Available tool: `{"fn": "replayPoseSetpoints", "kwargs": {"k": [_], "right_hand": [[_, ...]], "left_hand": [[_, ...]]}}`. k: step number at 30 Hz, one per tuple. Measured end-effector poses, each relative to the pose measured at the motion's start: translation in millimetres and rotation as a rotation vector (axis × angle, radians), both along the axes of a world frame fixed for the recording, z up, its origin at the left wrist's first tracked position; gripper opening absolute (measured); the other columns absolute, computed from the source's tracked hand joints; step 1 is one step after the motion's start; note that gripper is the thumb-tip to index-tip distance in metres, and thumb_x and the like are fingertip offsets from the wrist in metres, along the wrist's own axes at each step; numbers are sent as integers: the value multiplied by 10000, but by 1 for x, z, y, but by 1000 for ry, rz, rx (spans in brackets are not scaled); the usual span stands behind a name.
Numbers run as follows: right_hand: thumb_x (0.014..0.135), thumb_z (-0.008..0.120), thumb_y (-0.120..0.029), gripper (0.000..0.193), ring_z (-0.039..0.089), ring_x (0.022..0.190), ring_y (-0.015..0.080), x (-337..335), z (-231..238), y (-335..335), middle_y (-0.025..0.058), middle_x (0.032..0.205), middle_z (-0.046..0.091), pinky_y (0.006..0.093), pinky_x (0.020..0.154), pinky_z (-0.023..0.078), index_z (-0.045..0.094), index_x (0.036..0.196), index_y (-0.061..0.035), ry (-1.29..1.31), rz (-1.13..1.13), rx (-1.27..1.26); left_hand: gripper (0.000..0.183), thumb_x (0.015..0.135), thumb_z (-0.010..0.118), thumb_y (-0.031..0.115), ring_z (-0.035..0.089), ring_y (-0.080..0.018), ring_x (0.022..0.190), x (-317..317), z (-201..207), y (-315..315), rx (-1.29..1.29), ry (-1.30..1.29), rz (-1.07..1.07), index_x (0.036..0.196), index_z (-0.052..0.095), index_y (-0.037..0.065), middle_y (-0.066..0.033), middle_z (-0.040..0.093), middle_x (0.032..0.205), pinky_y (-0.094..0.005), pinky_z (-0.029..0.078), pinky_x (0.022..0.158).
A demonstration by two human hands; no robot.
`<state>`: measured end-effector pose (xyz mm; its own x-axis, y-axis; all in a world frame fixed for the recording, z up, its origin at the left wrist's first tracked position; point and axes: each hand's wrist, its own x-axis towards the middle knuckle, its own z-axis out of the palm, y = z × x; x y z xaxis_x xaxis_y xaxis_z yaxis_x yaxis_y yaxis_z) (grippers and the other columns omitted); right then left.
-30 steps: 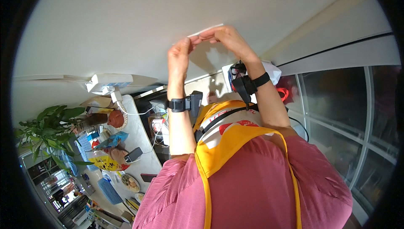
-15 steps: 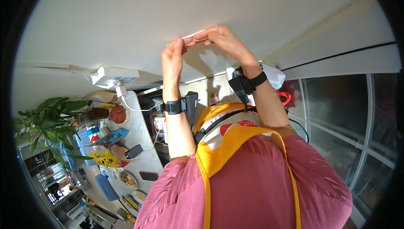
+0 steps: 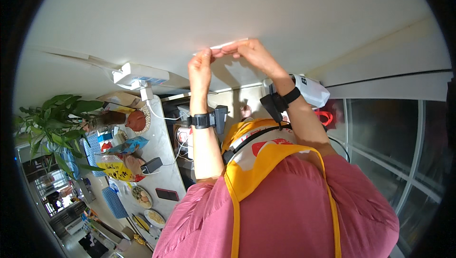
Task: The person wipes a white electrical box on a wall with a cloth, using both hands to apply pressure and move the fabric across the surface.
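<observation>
At the white wall (image 3: 237,6) in front of me, both my arms are raised and my hands nearly meet. A thin white sheet or strip (image 3: 230,44) shows edge-on as a bright line along the fingertips; its exact kind cannot be made out. My left hand (image 3: 200,68) is closed, thumb and curled fingers pinching at the left part of this piece. From the other side my right hand (image 3: 257,57) reaches in, its fingers bent and pressed together along the right part. The fingertips cover some of it. Shadows of the hands fall on the wall below.
A white power strip (image 3: 142,74) with a plugged-in charger is on the wall at left. The marble-topped table (image 3: 164,165) bears a phone (image 3: 167,195), plates of food, packages and a teapot (image 3: 136,121). A leafy plant (image 3: 59,122) stands beyond. Glass panes (image 3: 384,130) and a white bag (image 3: 311,92) are at right.
Both hands have shifted slightly right and lower in the picture with the white piece, and the surroundings shifted likewise. The grip looks the same.
</observation>
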<state>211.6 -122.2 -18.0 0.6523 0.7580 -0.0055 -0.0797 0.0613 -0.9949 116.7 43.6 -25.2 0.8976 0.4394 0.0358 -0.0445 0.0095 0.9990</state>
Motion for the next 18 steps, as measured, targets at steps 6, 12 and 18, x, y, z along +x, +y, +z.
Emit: {"fn": "replayPoseSetpoints", "kwargs": {"k": [6, 12, 18], "right_hand": [[940, 389, -102, 388, 620, 1072, 149, -13, -1, 30, 84, 1138, 700, 290, 922, 479, 656, 1197, 14, -113, 44, -38], [929, 373, -84, 410, 610, 1089, 152, -21, 11, 53, 87, 1154, 694, 302, 933, 469, 652, 1215, 8, -132, 90, 57], [830, 397, 56, 439, 627, 1105, 166, -31, -6, 80, 85, 1132, 711, 299, 1010, 427, 671, 1168, -4, -107, 33, 60]], "left_hand": [[337, 1028, 494, 245, 636, -134, 816, -13, -13, 24, 51, 61, 97, 986, 712, -9, -78, 726, 891, -281, 496, 791], [338, 1029, 502, 234, 645, -133, 807, -22, -15, 49, 22, -73, 191, 968, 695, -37, -88, 706, 870, -289, 516, 796], [330, 1023, 514, 223, 651, -163, 809, -28, -21, 67, 84, -81, 247, 923, 689, -39, -99, 700, 849, -306, 524, 789]]}}
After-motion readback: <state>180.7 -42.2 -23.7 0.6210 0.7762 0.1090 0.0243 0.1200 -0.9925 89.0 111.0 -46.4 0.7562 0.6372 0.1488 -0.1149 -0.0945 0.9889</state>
